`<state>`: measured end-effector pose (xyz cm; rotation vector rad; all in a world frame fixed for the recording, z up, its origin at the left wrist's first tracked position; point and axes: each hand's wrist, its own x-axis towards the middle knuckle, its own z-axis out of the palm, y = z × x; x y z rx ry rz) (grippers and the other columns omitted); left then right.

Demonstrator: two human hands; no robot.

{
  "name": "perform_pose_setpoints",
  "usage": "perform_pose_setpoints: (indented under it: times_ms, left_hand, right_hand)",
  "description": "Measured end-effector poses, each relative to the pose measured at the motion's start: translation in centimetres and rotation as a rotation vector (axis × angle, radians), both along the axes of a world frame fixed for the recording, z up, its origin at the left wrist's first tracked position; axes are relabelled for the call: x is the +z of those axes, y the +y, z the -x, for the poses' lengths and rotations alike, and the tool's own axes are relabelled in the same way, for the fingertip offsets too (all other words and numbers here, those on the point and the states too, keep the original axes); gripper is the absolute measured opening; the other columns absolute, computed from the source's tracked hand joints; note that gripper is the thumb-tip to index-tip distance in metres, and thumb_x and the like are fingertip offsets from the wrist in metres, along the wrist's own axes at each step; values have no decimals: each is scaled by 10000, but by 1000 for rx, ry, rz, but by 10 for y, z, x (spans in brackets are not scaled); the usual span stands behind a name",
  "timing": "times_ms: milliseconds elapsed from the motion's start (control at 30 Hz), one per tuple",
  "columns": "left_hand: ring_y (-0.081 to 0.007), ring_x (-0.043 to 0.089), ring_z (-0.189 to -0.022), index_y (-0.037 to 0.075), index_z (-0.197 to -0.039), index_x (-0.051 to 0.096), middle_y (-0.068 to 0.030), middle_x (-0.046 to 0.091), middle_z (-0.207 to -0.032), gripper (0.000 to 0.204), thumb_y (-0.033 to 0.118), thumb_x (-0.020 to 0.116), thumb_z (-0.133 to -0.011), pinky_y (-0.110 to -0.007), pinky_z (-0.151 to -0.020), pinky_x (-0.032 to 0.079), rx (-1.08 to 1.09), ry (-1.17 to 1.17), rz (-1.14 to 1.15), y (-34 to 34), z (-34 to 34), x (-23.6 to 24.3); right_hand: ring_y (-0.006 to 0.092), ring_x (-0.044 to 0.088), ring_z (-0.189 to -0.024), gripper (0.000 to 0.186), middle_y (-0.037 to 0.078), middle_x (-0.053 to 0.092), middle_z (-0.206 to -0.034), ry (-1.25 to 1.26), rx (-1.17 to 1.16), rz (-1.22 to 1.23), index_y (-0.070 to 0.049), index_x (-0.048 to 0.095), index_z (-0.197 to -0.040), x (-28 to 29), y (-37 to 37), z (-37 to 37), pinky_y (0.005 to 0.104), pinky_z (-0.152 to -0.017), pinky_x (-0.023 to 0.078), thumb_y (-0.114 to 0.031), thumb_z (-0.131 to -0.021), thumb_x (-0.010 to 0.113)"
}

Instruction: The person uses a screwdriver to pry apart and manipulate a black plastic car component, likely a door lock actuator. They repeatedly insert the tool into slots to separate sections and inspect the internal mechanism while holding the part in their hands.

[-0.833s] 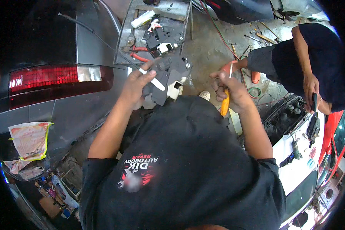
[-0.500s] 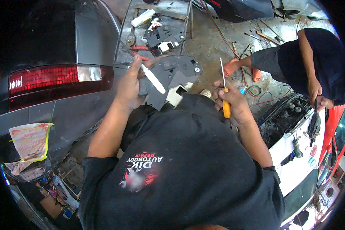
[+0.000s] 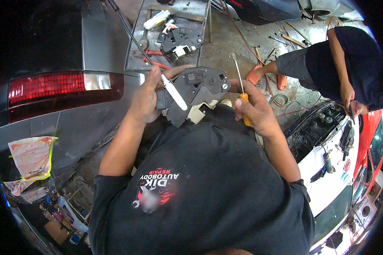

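Note:
My left hand [image 3: 148, 95] grips a dark grey and black plastic car door lock [image 3: 206, 85], held level above my lap. A cream-coloured part [image 3: 198, 111] sits on its near edge. Across the lock lies a white stick-like piece [image 3: 174, 94], joined to a long black rod or cable that runs up and away to the left. In my right hand [image 3: 257, 108] is a screwdriver [image 3: 245, 100] with a yellow handle, its metal shaft pointing up and away. The fingers of that hand reach the lock's right end; whether they touch it I cannot tell.
A metal table [image 3: 134, 59] ahead carries a similar lock [image 3: 181, 42], a white tube [image 3: 158, 19] and red-handled pliers [image 3: 157, 59]. On the left stands a dark car with a red tail light [image 3: 51, 90]. A co-worker [image 3: 353, 63] stands at right beside a white car [image 3: 332, 187].
My right hand has come left toward the lock, and the screwdriver now leans left. The lock has shifted slightly right and nearer, and the long black rod shows more.

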<state>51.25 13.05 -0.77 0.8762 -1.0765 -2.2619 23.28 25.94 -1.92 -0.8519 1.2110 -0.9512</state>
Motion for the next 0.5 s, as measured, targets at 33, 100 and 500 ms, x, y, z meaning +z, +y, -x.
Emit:
perform_pose_setpoints:
  times_ms: [33,100,500]
  left_hand:
    - [-258,638,-1300,-48,-1515,511,-183,642,-1430,888,701,357,-1063,-369,-1131,481,6,-12,16,2,0,0]
    - [-258,640,-1292,-46,-1508,522,-182,647,-1423,823,640,430,-1064,-369,-1125,482,15,-12,33,4,-1,-1]
    - [-220,675,-1204,-11,-1482,576,-148,680,-1370,626,262,752,-946,-348,-1054,519,17,-67,30,4,-6,-4]
  right_hand:
    - [95,578,-850,527,50,657,-1262,17,3,-14,-52,526,-1488,1,-1,-3,264,-720,527,-233,-1020,686]
    - [97,585,-872,539,50,658,-1262,50,9,-43,-58,529,-1492,4,-3,-8,261,-724,525,-237,-1012,698]
    - [186,594,-1206,541,93,654,-1338,101,51,85,-27,539,-1482,1,-2,-5,334,-1041,465,-208,-1003,713]
